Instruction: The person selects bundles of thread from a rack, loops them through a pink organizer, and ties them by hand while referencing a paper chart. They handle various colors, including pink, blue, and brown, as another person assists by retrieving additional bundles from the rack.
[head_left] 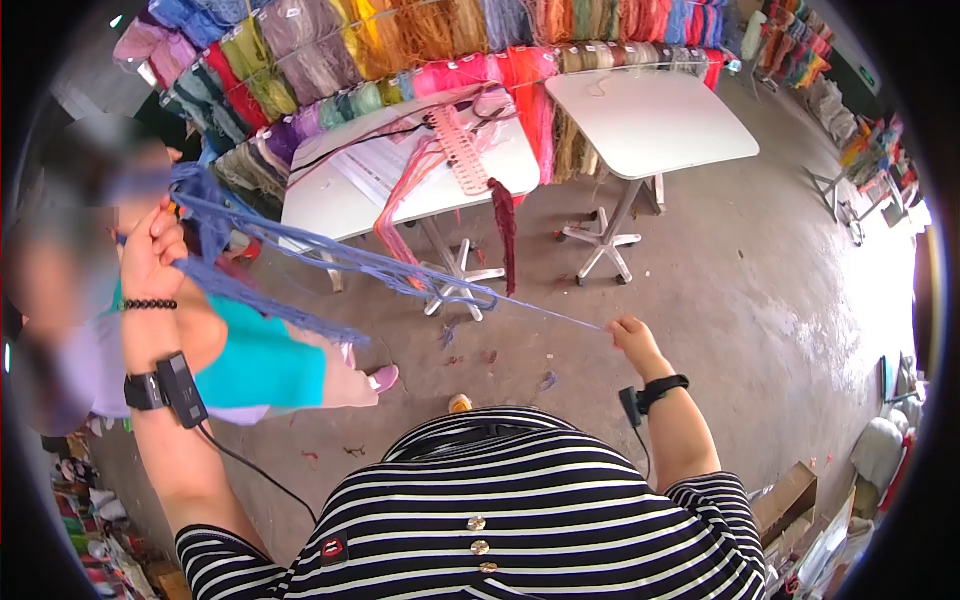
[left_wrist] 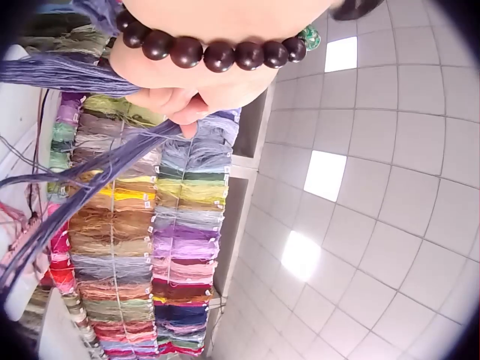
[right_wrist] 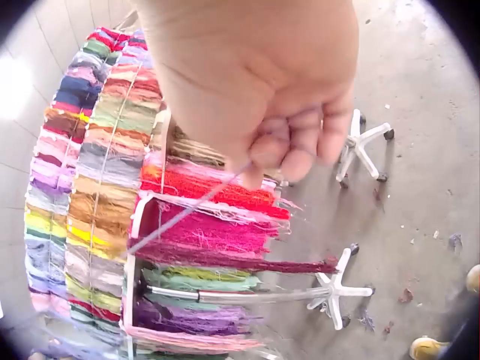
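Note:
My left hand (head_left: 155, 248), raised at the left, grips a hank of blue-violet yarn (head_left: 335, 255). Loose strands hang from that fist and stretch across toward the right; in the left wrist view the yarn (left_wrist: 97, 169) comes out below the curled fingers. Out at the right, my right hand (head_left: 636, 342) pinches the end of a thin blue strand drawn taut from the hank. The right wrist view shows this strand (right_wrist: 187, 214) running to the thumb and fingertips, with some of it across the curled fingers.
A white table (head_left: 340, 215) holds papers, pink yarn and a pink comb-like strip (head_left: 460, 150); dark red yarn (head_left: 504, 235) hangs off its edge. Another white table (head_left: 655, 120) stands right of it. Racks of coloured yarn (head_left: 400, 40) line the back. A person in teal (head_left: 260, 350) is close at left.

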